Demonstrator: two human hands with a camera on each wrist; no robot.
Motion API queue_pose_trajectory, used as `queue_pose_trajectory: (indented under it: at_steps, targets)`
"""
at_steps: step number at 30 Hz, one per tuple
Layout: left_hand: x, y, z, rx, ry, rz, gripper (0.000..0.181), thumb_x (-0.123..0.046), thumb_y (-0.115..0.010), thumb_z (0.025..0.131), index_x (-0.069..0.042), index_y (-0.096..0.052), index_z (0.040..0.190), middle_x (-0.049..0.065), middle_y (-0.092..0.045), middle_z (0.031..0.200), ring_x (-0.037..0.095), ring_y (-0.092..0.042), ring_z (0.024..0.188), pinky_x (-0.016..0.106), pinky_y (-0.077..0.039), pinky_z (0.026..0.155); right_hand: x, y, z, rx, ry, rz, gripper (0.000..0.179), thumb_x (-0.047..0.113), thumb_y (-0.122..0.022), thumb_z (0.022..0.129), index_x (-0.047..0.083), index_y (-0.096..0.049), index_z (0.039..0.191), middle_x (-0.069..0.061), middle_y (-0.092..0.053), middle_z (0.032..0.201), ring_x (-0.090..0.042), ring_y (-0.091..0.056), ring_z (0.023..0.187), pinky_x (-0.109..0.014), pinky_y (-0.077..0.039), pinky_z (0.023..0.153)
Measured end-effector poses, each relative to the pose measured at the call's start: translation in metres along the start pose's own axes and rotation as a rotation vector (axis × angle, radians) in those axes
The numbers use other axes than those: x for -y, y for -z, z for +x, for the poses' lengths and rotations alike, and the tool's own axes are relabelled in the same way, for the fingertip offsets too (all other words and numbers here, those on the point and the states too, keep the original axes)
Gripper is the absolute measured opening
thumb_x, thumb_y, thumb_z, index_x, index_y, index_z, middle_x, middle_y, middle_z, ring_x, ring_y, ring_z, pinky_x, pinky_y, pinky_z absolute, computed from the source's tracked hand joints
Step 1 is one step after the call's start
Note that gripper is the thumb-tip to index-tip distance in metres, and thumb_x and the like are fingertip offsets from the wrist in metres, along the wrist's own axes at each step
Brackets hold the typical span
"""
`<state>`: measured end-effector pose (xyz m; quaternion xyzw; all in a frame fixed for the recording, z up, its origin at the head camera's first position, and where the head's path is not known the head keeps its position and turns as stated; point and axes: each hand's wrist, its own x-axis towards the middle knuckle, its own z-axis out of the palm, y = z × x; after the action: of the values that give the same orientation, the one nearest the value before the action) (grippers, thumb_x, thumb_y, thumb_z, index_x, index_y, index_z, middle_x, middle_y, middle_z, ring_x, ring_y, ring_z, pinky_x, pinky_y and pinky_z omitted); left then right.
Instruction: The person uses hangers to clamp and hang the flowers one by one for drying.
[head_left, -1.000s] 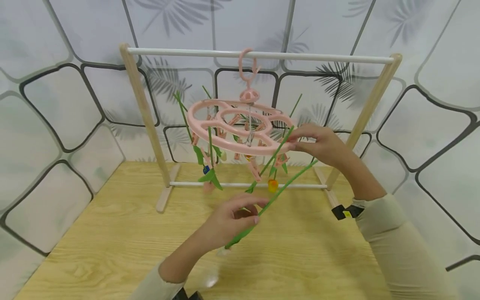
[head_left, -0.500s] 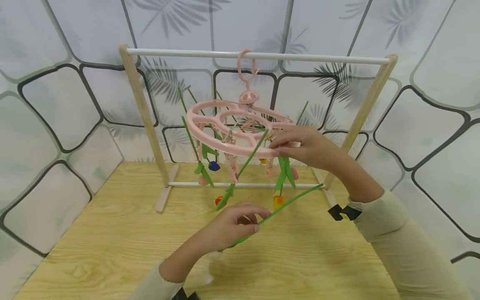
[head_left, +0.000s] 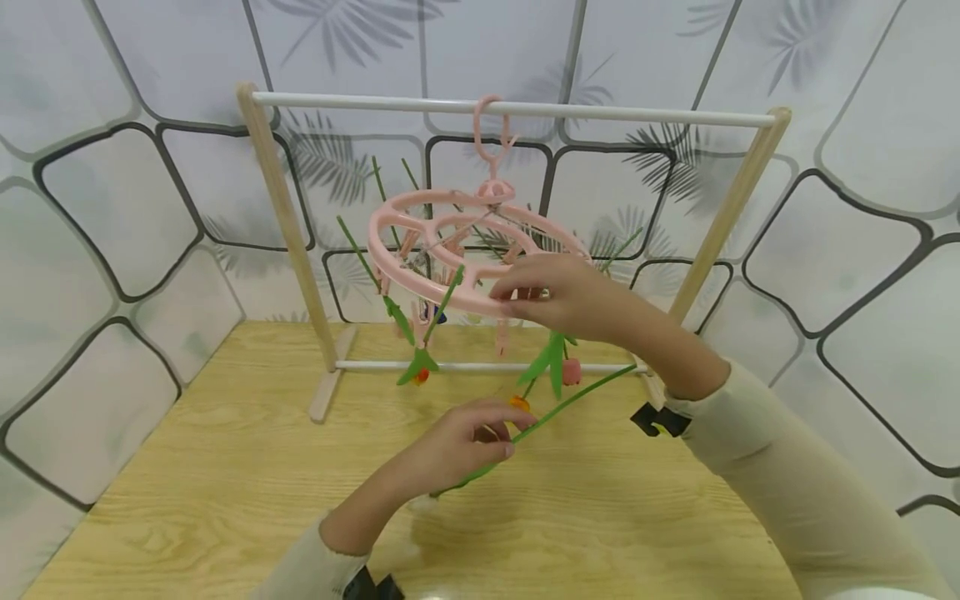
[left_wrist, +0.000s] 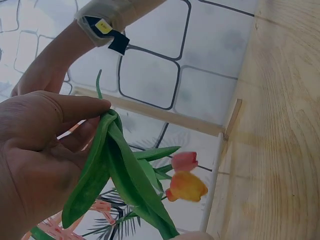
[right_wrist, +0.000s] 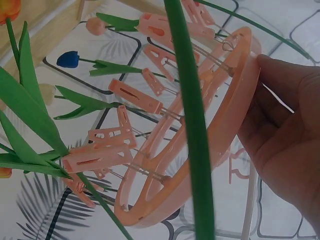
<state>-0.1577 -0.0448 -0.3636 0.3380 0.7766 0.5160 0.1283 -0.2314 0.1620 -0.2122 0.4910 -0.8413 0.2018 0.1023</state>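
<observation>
My right hand [head_left: 566, 296] grips the near right rim of a round pink clip hanger [head_left: 480, 302], fingers and thumb on the ring. My left hand [head_left: 465, 446] pinches the green stem of an artificial tulip [head_left: 585, 396] below the hanger. In the left wrist view, the tulip's leaves [left_wrist: 132, 175] spread below thumb and finger; its bloom is mostly cut off by the frame. Other tulips hang bloom-down from the hanger's clips [right_wrist: 135, 95]: a red-orange one [head_left: 422, 376], a pink one [head_left: 572, 372], a yellow-orange one [left_wrist: 187, 186] and a blue one [right_wrist: 68, 59].
The hanger's hook [head_left: 477, 133] hangs over the white bar [head_left: 360, 102] of a wooden-legged rack [head_left: 277, 200]. A lower white bar [head_left: 472, 367] joins the rack's feet on the wood-grain table [head_left: 225, 467]. Patterned cloth [head_left: 112, 225] surrounds the table behind and at the sides.
The hanger has turned, its near side swinging left along with my right hand. The clipped tulips have shifted round with it. My left hand stays nearly in place while its tulip stem tilts lower.
</observation>
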Motion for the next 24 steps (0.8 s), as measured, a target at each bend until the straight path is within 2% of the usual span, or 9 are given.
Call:
queue_pose_trajectory:
  at_steps: [7, 18, 24]
  targets:
    - [0.000, 0.000, -0.001, -0.004, 0.001, 0.005, 0.039, -0.007, -0.063, 0.099, -0.024, -0.064, 0.135, -0.010, -0.063, 0.127, 0.011, -0.061, 0.100, 0.027, -0.054, 0.090, 0.007, -0.006, 0.010, 0.000, -0.007, -0.013, 0.017, 0.012, -0.070, 0.096, 0.011, -0.076, 0.111, 0.001, -0.072, 0.100, -0.009, -0.058, 0.077, -0.030, -0.050, 0.069]
    - [0.000, 0.000, -0.001, 0.002, -0.028, 0.013, 0.038, -0.007, -0.063, 0.099, -0.019, -0.065, 0.135, 0.000, -0.063, 0.131, 0.012, -0.061, 0.100, 0.026, -0.054, 0.090, 0.011, -0.008, 0.010, -0.032, -0.013, -0.020, 0.015, 0.012, -0.069, 0.097, 0.011, -0.076, 0.109, 0.000, -0.072, 0.098, -0.010, -0.057, 0.078, -0.031, -0.048, 0.069]
    - [0.000, 0.000, -0.001, 0.008, -0.019, 0.013, 0.038, -0.007, -0.063, 0.099, -0.019, -0.065, 0.134, -0.001, -0.062, 0.131, 0.012, -0.061, 0.100, 0.027, -0.054, 0.091, 0.011, -0.008, 0.009, -0.043, -0.012, -0.023, 0.014, 0.013, -0.069, 0.097, 0.012, -0.077, 0.109, 0.001, -0.073, 0.098, -0.009, -0.056, 0.077, -0.030, -0.049, 0.069]
